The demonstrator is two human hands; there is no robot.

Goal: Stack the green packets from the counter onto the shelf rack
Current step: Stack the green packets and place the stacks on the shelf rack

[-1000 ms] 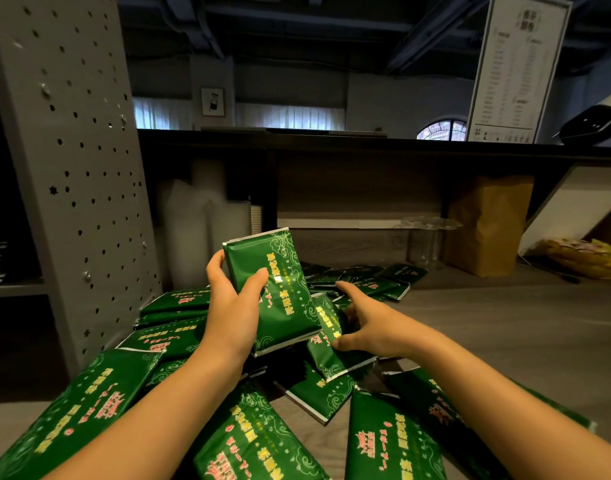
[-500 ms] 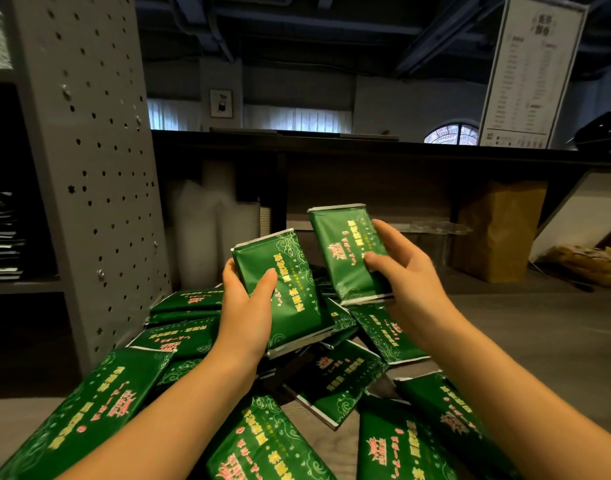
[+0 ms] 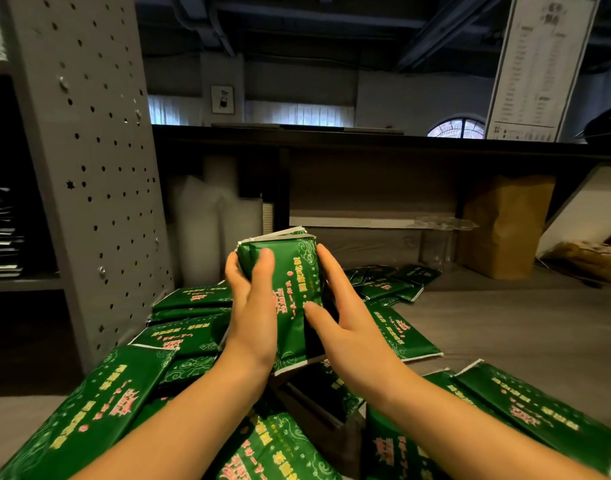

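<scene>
Green packets — clasped between left hand and right hand.

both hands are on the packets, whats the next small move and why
Probably press the bundle square between the left hand and the right hand. Its top edges are fanned out rather than flush, so it would likely sit unevenly on the rack to the left.
</scene>
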